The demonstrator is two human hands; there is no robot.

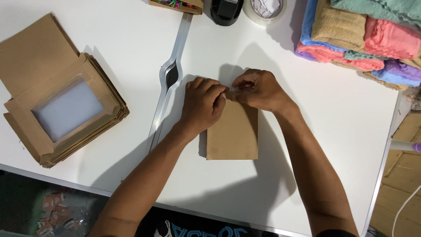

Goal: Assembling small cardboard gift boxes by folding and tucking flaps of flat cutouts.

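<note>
A flat brown cardboard box [233, 136] lies on the white table [315, 131] in the middle of the view. My left hand [202, 104] rests on its upper left part, fingers curled at the top edge. My right hand [258, 90] is at the same top edge, fingertips pinched close to those of the left hand. What the fingertips pinch is too small to tell; it looks like a small clear piece at the box's edge.
A stack of flattened brown window boxes [57, 101] lies at the left. Folded towels [364, 35] in several colours are piled at the back right. A tape dispenser [226, 11] and tape roll [265, 11] sit at the back. A metal seam [169, 87] divides the table.
</note>
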